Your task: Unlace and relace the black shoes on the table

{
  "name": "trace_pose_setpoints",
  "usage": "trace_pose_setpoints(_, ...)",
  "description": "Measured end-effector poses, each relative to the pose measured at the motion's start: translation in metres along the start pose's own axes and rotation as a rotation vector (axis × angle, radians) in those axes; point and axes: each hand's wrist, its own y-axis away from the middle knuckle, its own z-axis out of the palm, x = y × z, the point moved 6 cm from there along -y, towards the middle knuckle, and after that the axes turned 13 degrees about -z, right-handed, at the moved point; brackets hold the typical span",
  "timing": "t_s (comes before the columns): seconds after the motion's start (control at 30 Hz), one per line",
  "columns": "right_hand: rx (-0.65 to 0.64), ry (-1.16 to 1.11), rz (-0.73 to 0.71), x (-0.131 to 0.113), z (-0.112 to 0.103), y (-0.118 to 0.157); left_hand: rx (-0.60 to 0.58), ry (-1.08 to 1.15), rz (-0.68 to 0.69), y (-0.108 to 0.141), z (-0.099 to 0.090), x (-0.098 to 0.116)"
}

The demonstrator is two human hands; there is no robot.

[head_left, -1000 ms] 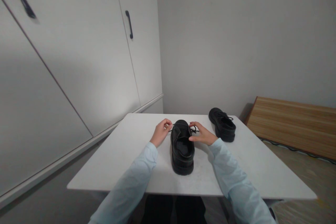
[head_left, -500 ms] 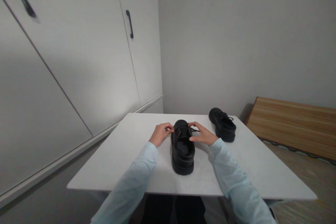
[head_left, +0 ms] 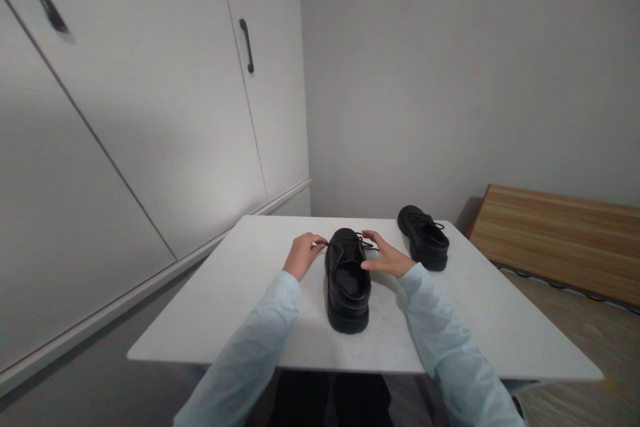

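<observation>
A black lace-up shoe (head_left: 349,310) stands upright on the white table (head_left: 200,320), its toe pointing away from me. At its left side my left hand (head_left: 303,254) pinches a dark shoelace (head_left: 327,244) between thumb and fingertips. My right hand (head_left: 386,256) is on the other side, fingers and thumb apart, the thumb touching the shoe's opening edge. Loose laces (head_left: 369,245) lie by the right fingers, and nothing is visibly gripped there.
A second black laced shoe (head_left: 429,247) stands at the table's back right. White cabinet doors (head_left: 150,100) with dark handles rise on the left. A wood-grain panel (head_left: 560,233) leans by the grey wall at right.
My left hand has drawn slightly left, away from the shoe, with a lace now stretched from its fingertips. The right fingertips have moved slightly off the shoe's lace area.
</observation>
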Motion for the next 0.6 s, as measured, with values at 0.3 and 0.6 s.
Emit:
trace_pose_setpoints(0.3, -0.022, 0.005, 0.026, 0.007, 0.001, 0.001, 0.23, -0.156, -0.077, -0.006, -0.011, -0.015)
trace_pose_setpoints(0.6, -0.033, 0.021, 0.03, 0.01, 0.002, 0.002, 0.497, -0.081, -0.159, -0.003, -0.031, -0.026)
